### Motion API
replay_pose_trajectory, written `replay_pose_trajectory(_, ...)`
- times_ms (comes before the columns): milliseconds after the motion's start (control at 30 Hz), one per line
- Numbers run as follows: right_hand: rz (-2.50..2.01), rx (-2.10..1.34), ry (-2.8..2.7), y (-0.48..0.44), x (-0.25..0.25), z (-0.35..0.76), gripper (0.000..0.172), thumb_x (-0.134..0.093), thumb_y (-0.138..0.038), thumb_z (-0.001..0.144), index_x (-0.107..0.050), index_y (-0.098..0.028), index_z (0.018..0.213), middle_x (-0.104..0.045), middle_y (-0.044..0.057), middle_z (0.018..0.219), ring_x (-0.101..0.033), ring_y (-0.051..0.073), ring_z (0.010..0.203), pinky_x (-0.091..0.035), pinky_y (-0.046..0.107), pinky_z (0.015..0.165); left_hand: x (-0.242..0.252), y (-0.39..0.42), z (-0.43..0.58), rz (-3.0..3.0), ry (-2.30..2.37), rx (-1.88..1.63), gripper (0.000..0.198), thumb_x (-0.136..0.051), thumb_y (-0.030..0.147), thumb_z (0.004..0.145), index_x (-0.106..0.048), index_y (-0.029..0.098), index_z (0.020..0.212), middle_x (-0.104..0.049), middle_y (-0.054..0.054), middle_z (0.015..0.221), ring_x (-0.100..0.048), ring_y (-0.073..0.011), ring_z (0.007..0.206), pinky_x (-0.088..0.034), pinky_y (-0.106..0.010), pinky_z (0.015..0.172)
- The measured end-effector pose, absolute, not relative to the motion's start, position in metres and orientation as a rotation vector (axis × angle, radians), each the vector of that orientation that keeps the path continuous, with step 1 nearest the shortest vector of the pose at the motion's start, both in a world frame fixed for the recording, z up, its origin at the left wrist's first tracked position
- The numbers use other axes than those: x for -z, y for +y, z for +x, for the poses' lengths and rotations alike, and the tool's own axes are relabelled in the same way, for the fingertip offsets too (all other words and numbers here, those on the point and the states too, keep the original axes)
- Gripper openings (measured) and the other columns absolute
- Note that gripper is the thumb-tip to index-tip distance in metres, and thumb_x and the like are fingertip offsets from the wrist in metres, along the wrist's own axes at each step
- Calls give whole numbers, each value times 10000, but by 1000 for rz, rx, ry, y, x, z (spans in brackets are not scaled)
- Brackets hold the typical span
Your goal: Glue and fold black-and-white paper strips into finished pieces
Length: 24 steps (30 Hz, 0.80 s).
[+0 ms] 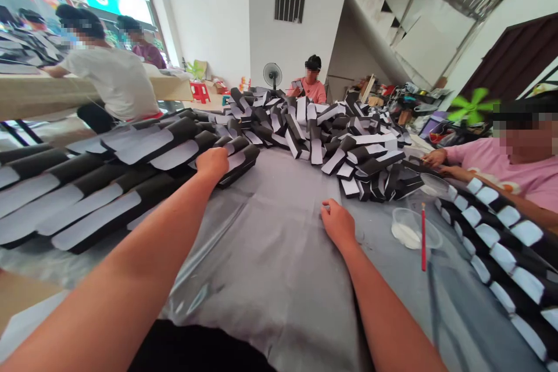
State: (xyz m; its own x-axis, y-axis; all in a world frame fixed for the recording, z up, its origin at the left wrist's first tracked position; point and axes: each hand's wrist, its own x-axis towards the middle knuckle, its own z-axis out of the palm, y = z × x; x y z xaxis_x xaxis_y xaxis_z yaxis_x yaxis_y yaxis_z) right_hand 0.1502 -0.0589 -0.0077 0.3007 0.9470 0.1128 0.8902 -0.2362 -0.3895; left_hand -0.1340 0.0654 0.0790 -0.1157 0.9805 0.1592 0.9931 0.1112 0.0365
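My left hand [213, 164] is closed at the right end of the stacked rows, its fingers against a black-and-white folded paper piece [239, 158]. Its fingertips are partly hidden behind the hand. Rows of similar black pieces with white rounded flaps [98, 218] overlap one another to the left of it. My right hand [337, 222] rests low over the grey cloth [279, 244], fingers curled in, and nothing shows in them. Beyond both hands lies a loose heap of black-and-white folded pieces [314, 128].
A clear plastic bowl of white paste [407, 235] stands right of my right hand, a red brush [423, 238] leaning on it. More stacked pieces [501, 238] line the right edge. Co-workers sit at the right [518, 174], across the table [311, 84] and at left [111, 75].
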Motion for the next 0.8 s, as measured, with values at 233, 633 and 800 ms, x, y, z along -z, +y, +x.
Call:
replay_pose_trajectory(233, -2192, -203, -1657, -59, 7, 150, 293, -422, -234, 880, -625, -227, 1091, -718, 23, 921, -627, 168, 900, -376, 248, 704, -82, 65, -138, -2064, -2248, 173, 372, -410, 109, 789, -656, 80, 1067, -641, -203, 1153, -598, -318, 1077, -504, -371, 774)
replay_pose_trajectory(633, -2188, -203, -1669, -60, 4, 150, 287, -422, -239, 885, -628, -229, 1085, -711, 27, 924, -623, 163, 903, -377, 241, 720, -82, 59, -140, -2052, -2207, 166, 341, -433, 202, 827, -653, 108, 1070, -640, -186, 1157, -593, -317, 1081, -508, -384, 791)
replay_pose_trajectory(800, -2177, -205, -1669, -60, 5, 150, 284, -417, -241, 886, -629, -239, 1076, -709, 24, 929, -622, 160, 905, -378, 240, 720, -85, 59, -141, -2102, -2134, 192, 325, -453, 183, 818, -652, 100, 1062, -649, -185, 1139, -590, -326, 1073, -492, -399, 810)
